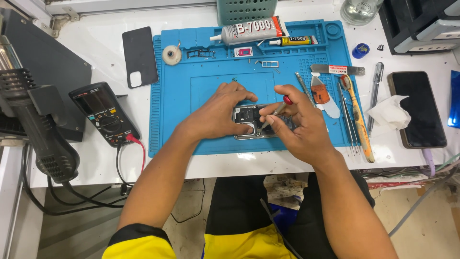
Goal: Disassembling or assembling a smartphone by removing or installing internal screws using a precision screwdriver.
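An opened phone (250,122) with its back off lies on the blue repair mat (172,110). My left hand (220,112) rests over its left end and pins it to the mat. My right hand (292,122) grips a small screwdriver (279,109) with a red cap, its tip angled down onto the phone's inner frame near the camera end. Much of the phone is hidden under both hands.
Glue tubes (251,31) lie at the mat's far edge. A black back cover (139,56) and a multimeter (104,113) sit left, a hot-air gun (33,124) beyond. Tweezers, a toothbrush (357,115), a tissue and a second phone (416,109) lie right.
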